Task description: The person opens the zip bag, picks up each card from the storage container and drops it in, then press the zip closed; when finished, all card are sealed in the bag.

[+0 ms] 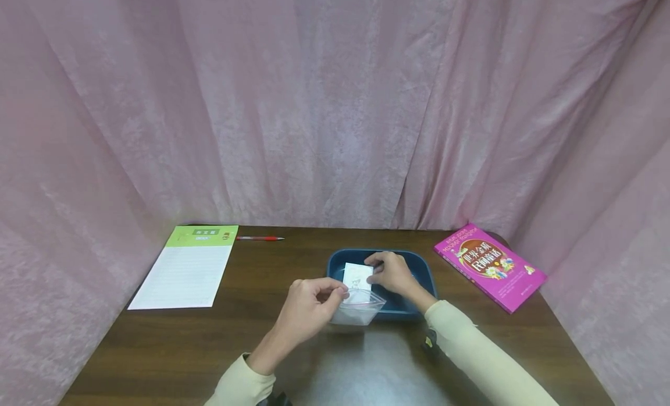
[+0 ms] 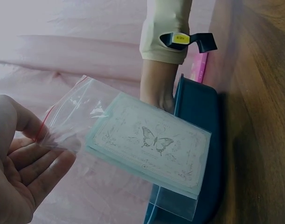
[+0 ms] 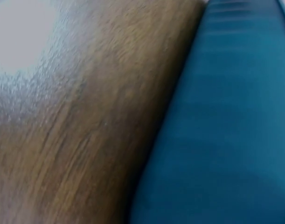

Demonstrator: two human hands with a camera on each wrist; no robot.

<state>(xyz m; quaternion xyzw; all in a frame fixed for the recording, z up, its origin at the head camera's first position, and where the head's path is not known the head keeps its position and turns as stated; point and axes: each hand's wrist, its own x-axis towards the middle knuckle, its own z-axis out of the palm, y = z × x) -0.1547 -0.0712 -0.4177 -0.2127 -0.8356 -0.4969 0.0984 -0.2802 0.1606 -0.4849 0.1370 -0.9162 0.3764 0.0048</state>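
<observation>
My left hand [image 1: 306,307] pinches the upper edge of a clear zip bag [image 1: 353,316], whose mouth has a red line in the left wrist view. Through that bag's plastic shows a pale card [image 2: 151,140] printed with a butterfly, with the edge of another behind it. My right hand [image 1: 392,272] is over the blue tray [image 1: 426,278], thumb and fingers curled at the right edge of a white card [image 1: 357,273] with a faint drawing. The bag overlaps the lower part of this card. In the left wrist view the right fingers are hidden behind the bag.
A lined notepad [image 1: 183,275] with a green header lies at the left of the wooden table [image 1: 173,353], a red pen [image 1: 260,238] beside its top. A pink book [image 1: 489,266] lies to the right of the tray. Pink curtains [image 1: 335,115] hang behind the table.
</observation>
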